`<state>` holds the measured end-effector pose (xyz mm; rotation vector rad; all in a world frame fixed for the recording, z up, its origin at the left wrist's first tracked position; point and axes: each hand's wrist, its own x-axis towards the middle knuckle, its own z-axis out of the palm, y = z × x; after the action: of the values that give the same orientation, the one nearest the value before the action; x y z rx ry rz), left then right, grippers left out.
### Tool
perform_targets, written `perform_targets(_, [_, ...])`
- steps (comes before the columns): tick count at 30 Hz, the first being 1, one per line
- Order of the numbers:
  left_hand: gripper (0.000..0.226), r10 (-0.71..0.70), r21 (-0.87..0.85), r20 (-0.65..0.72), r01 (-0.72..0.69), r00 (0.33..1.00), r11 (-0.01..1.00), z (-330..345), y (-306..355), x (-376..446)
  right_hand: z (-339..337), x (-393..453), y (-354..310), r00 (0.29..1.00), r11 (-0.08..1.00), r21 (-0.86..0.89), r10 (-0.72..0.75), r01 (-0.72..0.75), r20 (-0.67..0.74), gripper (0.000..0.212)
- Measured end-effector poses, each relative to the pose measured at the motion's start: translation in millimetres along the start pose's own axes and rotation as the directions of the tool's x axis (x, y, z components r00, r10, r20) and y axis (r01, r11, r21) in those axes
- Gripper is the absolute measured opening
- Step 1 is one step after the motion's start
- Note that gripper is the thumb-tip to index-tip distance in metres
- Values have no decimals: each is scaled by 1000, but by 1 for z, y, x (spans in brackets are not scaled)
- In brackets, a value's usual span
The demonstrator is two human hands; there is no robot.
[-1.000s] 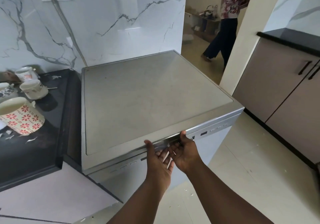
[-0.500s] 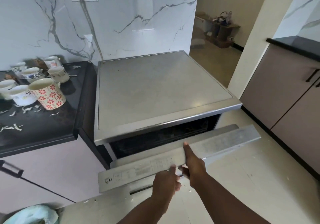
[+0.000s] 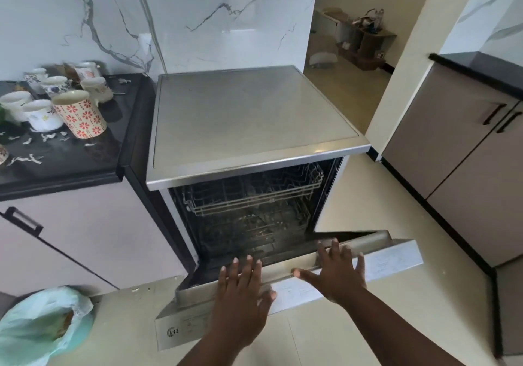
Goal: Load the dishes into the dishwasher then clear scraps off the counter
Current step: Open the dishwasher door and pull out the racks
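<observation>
Your one head-worn wide view, standing height, facing forward and down, near the open dishwasher (image 3: 254,145), counter (image 3: 70,156) at left.

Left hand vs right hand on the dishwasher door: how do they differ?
The left hand sits nearer the door's middle with fingers close together; the right hand sits further right with fingers spread and thumb pointing left. The left hand's fingertips reach past the door's top edge; the right hand lies flatter across it. Both are open, palms down on the door.

Dishwasher door (image 3: 390,261) now nearly flat.
</observation>
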<state>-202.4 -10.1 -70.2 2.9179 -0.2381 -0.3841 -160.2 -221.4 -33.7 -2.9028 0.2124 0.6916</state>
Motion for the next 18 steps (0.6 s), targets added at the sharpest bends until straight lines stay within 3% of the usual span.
perform_targets(2, [77, 14, -23, -3, -14, 1000, 1000, 18, 6, -4, 14, -5, 16, 997, 992, -101, -77, 79, 19, 117])
perform_targets(5, [106, -32, -113, 94, 43, 995, 993, 30, 14, -6, 38, -14, 36, 983, 964, -194, -178, 183, 45, 120])
perform_targets(8, [131, -117, -117, 319, 161, 940, 980, 60, 24, -14, 68, -19, 57, 965, 960, -153, -214, 236, 149, 131])
perform_targets(10, [146, -157, -138, 391, 227, 907, 964, 85, 32, -27, 98, -21, 71, 955, 951, -157, -236, 265, 179, 142])
perform_targets(13, [134, -184, -119, 459, 265, 869, 957, 133, 41, -51, 145, -27, 96, 943, 942, -137, -282, 307, 175, 125])
perform_targets(15, [120, -176, -50, 458, 222, 872, 974, 167, 42, -67, 171, -34, 111, 928, 930, -154, -297, 335, 227, 131])
perform_targets(16, [117, -165, -13, 495, 197, 853, 980, 186, 43, -75, 186, -37, 121, 903, 929, -137, -286, 343, 319, 137])
perform_targets(18, [118, -176, 21, 499, 191, 848, 981, 218, 45, -88, 210, -38, 136, 877, 923, -97, -315, 371, 364, 134])
